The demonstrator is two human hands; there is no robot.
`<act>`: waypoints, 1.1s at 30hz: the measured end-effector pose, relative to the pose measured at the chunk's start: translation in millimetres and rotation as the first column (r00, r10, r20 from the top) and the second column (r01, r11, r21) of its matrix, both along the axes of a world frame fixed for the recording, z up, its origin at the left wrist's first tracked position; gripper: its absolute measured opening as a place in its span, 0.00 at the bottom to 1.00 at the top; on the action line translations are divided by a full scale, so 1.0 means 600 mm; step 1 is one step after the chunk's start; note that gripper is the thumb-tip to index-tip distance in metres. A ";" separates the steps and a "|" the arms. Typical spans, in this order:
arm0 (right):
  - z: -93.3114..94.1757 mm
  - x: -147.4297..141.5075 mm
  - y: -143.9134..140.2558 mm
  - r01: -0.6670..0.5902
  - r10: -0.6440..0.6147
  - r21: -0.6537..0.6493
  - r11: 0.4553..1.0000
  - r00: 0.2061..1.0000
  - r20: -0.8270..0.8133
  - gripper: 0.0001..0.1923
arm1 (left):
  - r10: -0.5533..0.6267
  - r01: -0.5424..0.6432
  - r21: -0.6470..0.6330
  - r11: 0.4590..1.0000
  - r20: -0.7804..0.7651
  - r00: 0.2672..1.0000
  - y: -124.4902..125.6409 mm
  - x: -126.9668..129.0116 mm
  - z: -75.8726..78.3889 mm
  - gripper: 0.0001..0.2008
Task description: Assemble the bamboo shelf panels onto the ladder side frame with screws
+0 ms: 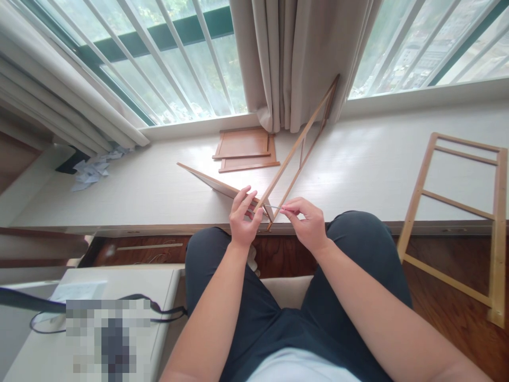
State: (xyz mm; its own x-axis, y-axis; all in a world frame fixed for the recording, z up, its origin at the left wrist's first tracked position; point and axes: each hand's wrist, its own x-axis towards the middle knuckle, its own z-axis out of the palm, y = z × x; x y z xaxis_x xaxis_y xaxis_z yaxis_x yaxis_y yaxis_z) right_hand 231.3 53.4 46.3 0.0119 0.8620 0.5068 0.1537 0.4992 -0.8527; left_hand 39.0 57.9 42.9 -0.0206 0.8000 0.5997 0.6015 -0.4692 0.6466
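Observation:
A long thin wooden frame [302, 138] leans from the sill edge up to the curtain. My left hand [243, 218] grips its near end, next to a flat wooden panel [207, 181] that rests tilted on the sill. My right hand [305, 222] pinches a thin metal tool [274, 207], whose tip points at the frame's near corner. Both hands sit just above my knees at the sill's front edge.
Two flat wooden panels [246, 148] lie stacked on the white sill [374, 164] by the curtain [294, 58]. A wooden ladder-like frame [457, 212] leans at the right. Crumpled paper scraps [93, 170] lie far left. A white table [131, 281] with a black cable stands at lower left.

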 end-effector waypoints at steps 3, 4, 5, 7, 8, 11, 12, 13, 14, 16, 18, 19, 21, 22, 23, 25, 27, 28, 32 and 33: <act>0.000 0.000 0.000 0.000 0.000 0.006 1.000 1.000 0.002 0.05 | 0.001 -0.001 -0.007 1.000 -0.005 1.000 0.000 0.000 0.000 0.20; 0.000 0.000 0.000 0.003 -0.003 0.004 1.000 1.000 0.007 0.05 | 0.003 -0.003 -0.010 1.000 -0.013 1.000 0.000 0.000 -0.001 0.20; 0.000 0.000 0.000 0.006 -0.006 0.001 1.000 1.000 0.013 0.05 | 0.003 -0.003 -0.012 1.000 -0.020 1.000 0.001 0.000 -0.001 0.20; -0.001 0.000 -0.001 0.012 -0.012 -0.001 1.000 1.000 0.020 0.06 | 0.002 -0.003 -0.013 1.000 -0.027 1.000 0.001 -0.001 -0.002 0.20; -0.001 0.000 -0.001 0.014 -0.014 0.000 1.000 1.000 0.022 0.06 | 0.002 -0.002 -0.013 1.000 -0.027 1.000 0.001 -0.001 -0.003 0.20; -0.003 0.000 -0.002 0.015 -0.015 0.004 1.000 1.000 0.026 0.06 | -0.001 0.001 -0.011 1.000 -0.018 1.000 0.001 -0.001 -0.004 0.20; -0.003 0.000 -0.002 0.014 -0.015 0.006 1.000 0.999 0.028 0.06 | -0.002 0.002 -0.011 1.000 -0.016 1.000 0.001 -0.001 -0.004 0.20; -0.003 0.000 -0.002 0.012 -0.013 0.011 1.000 0.999 0.031 0.06 | -0.002 0.002 -0.012 1.000 -0.015 1.000 0.001 -0.001 -0.005 0.20; -0.003 -0.001 -0.002 0.009 -0.010 0.018 1.000 0.999 0.033 0.05 | -0.002 0.001 -0.012 1.000 -0.015 1.000 0.001 -0.001 -0.005 0.21; -0.002 -0.001 -0.003 0.003 -0.005 0.036 0.999 0.999 0.032 0.04 | 0.001 -0.001 -0.014 1.000 -0.018 1.000 0.001 -0.001 -0.004 0.21; -0.002 -0.001 -0.003 0.005 -0.006 0.045 0.999 1.000 0.028 0.04 | 0.002 -0.003 -0.017 1.000 -0.019 1.000 0.001 -0.001 -0.004 0.21; -0.002 -0.001 -0.003 0.008 -0.009 0.042 0.999 1.000 0.028 0.04 | 0.001 -0.002 -0.018 1.000 -0.014 1.000 0.000 -0.001 -0.004 0.21; -0.002 -0.001 -0.003 0.017 -0.018 0.032 0.999 0.999 0.031 0.05 | -0.003 0.003 -0.017 1.000 0.003 1.000 0.000 0.000 -0.003 0.20; -0.002 -0.001 -0.003 0.019 -0.020 0.028 0.999 0.999 0.034 0.05 | -0.005 0.006 -0.017 1.000 0.010 1.000 0.000 0.000 -0.003 0.20; -0.003 -0.001 -0.003 0.018 -0.019 0.027 0.999 0.999 0.037 0.05 | -0.006 0.006 -0.018 1.000 0.013 1.000 0.000 0.000 -0.003 0.20; -0.004 0.000 -0.003 0.014 -0.015 0.033 0.999 0.999 0.040 0.04 | -0.004 0.004 -0.021 1.000 0.006 1.000 0.000 0.000 -0.003 0.21; -0.004 0.001 -0.003 0.002 -0.004 0.046 0.999 0.999 0.048 0.04 | -0.003 0.002 -0.025 1.000 -0.004 1.000 0.000 0.000 -0.004 0.21; -0.004 0.001 -0.003 -0.006 0.003 0.058 0.998 0.999 0.052 0.04 | -0.003 0.003 -0.024 1.000 -0.005 1.000 0.000 0.000 -0.004 0.21; -0.002 0.003 -0.004 -0.044 0.035 0.114 0.993 0.997 0.073 0.03 | -0.002 0.003 -0.020 1.000 0.015 1.000 0.000 0.001 -0.003 0.21; -0.001 0.004 -0.004 -0.047 0.038 0.128 0.991 0.996 0.078 0.03 | -0.001 0.002 -0.018 1.000 0.023 1.000 0.000 0.001 -0.003 0.21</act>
